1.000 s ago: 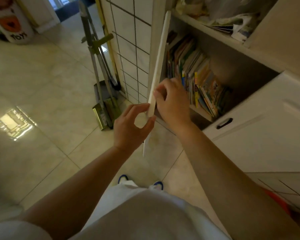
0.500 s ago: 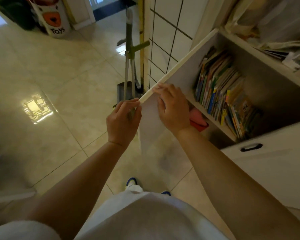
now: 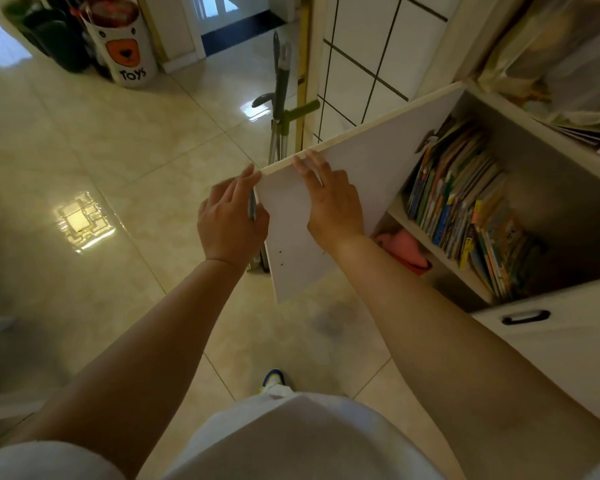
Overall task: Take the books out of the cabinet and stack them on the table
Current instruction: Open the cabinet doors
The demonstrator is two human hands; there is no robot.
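Beside the cabinet door point(image 3: 361, 174), swung wide on its hinge, we find both hands at its free edge. Our left hand point(image 3: 231, 220) curls its fingers point(image 3: 246, 183) round the outer edge of the door, gripping it; our right hand point(image 3: 329, 199) lies flat on the inner face with fingers straight, pressing and gripping nothing. We judge the pair is placed so to hold the panel clear of the opening, one hand pulling, one steadying.

Behind the door, on the middle shelf point(image 3: 430, 247) of the cabinet, the books point(image 3: 465, 202) stand in one packed, leaning row, none yet removed. They are too many and too thin for us to count; we put them at some dozens. Below that shelf lies one pink item point(image 3: 404, 249). Left of the door stand two long-handled cleaning tools point(image 3: 279, 109) on the floor, and beyond them one toy bin point(image 3: 125, 46). Right of the open bay, one shut door carries one black handle point(image 3: 525, 317). No surface for stacking shows.
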